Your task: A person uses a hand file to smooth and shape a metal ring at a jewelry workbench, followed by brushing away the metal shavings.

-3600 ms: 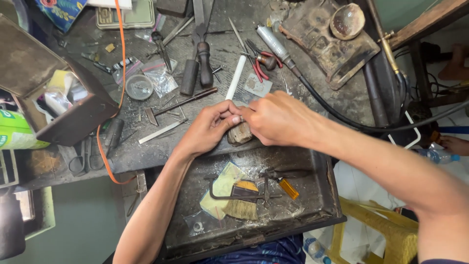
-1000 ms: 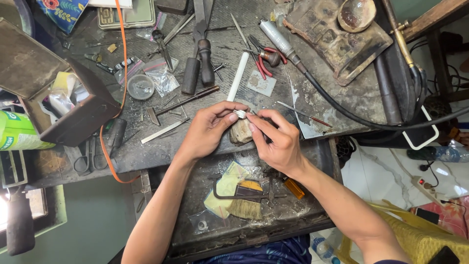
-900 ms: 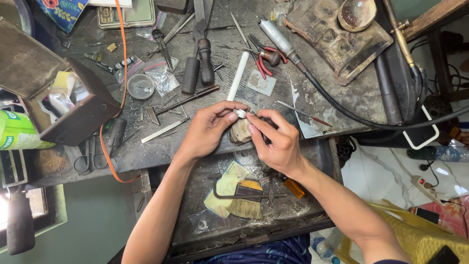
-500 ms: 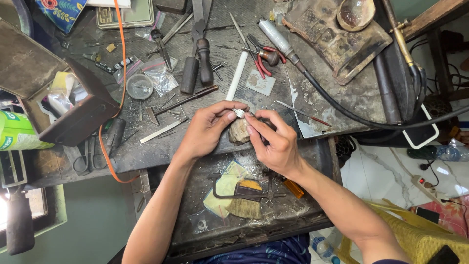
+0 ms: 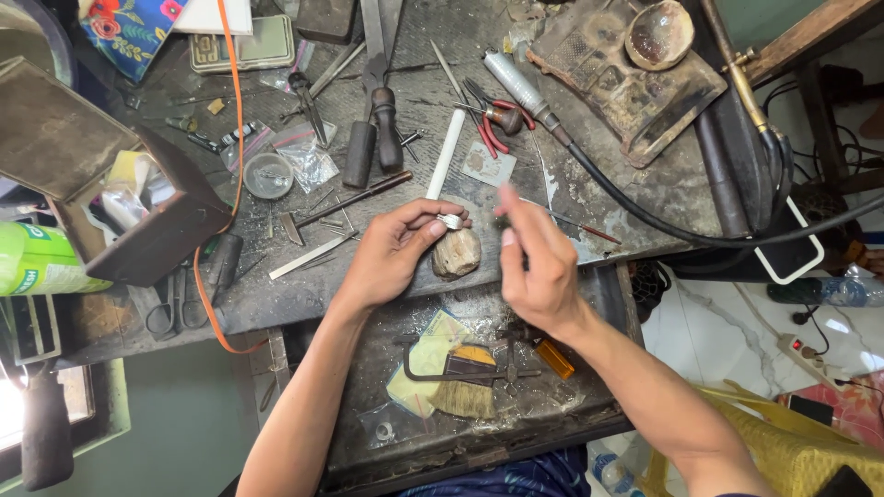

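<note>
My left hand (image 5: 391, 258) pinches a small silver ring (image 5: 450, 221) between thumb and fingertips and rests it on top of a worn wooden bench peg (image 5: 457, 254) at the bench's front edge. My right hand (image 5: 539, 267) hovers just right of the peg, a few centimetres from the ring. Its fingers are held close together and blurred by motion, and whether they hold anything is unclear. A thin needle tool with a red end (image 5: 582, 227) lies on the bench behind that hand.
An open drawer (image 5: 368, 387) under the bench holds a brush (image 5: 465, 396), a saw frame and yellow paper. Red-handled pliers (image 5: 493, 124), a handpiece on a black hose (image 5: 520, 87), a soldering block with a bowl (image 5: 658, 37), a wooden box (image 5: 92, 175), scissors and an orange cable crowd the bench.
My right hand has drawn back from the ring to the right and lifted its fingers. My left hand still holds the ring on the peg.
</note>
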